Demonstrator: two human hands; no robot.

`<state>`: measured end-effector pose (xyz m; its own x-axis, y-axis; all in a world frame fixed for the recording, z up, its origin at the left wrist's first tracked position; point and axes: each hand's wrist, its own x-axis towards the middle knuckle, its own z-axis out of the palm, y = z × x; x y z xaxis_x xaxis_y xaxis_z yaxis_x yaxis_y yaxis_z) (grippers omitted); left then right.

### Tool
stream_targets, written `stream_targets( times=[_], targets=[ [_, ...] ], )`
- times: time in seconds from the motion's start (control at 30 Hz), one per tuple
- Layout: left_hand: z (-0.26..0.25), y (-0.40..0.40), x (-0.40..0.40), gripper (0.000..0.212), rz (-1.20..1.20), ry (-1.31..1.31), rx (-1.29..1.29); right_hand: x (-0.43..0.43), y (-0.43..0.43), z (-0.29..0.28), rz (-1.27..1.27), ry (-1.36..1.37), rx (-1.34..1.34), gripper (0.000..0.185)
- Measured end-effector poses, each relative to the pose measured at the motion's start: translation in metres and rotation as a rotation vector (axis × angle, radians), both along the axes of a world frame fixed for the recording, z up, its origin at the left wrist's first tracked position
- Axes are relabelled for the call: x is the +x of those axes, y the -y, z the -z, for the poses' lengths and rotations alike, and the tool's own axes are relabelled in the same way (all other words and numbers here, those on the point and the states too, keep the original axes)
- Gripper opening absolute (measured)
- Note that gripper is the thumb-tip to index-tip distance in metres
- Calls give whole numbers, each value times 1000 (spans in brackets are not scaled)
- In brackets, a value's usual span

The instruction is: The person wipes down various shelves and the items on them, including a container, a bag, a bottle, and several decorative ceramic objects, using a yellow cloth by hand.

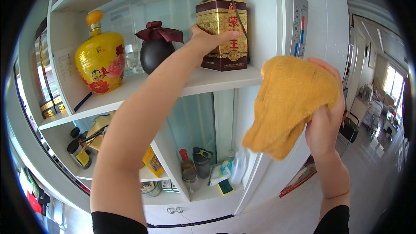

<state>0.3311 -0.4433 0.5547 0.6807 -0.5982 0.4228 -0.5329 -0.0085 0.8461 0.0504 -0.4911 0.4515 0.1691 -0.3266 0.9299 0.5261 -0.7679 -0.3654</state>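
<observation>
My left hand (211, 40) reaches up to a gold and maroon liquor gift box (224, 55) at the right end of the upper shelf. Its thumb lies across the front face and its fingers are around the left side. The box stands upright with its base on the white shelf (224, 79). In my right hand (325, 126) is a yellow-orange cloth (289, 104), bunched and hanging down in front of the cabinet's right side panel. Left of the box stands a dark round jar (157, 55) with a maroon cloth cover, partly behind my left forearm.
A yellow flower-painted bottle (100, 58) stands farther left on the shelf. A thermometer (298, 24) is on the right panel. The lower compartment holds a grey drinking bottle (202, 162), a glass jar (190, 176), a scouring sponge (225, 187) and a plastic packet (221, 172).
</observation>
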Motion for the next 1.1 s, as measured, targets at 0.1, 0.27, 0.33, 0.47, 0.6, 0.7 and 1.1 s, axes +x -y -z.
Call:
stream_targets(
  times=[0.1,0.27,0.33,0.47,0.6,0.7,1.1],
  targets=[
    [1,-9,-2,139,19,28,14,0,4,7,-111,-68,8,39],
    [2,-32,-24,128,-1,68,-17,6,6,-19,-25,110,5,44],
    [4,-45,-37,129,39,75,-42,17,11,-40,-11,320,-83,40],
    [15,-33,-7,98,193,229,-218,64,-11,-105,202,422,-240,34],
    [21,-25,-8,79,251,594,-433,119,-39,-174,582,160,-850,27],
    [23,-40,-21,70,187,919,-617,131,-87,-203,949,-412,-812,27],
    [31,-54,-45,110,205,462,-462,116,-42,-273,705,-800,-329,38]
  ],
)
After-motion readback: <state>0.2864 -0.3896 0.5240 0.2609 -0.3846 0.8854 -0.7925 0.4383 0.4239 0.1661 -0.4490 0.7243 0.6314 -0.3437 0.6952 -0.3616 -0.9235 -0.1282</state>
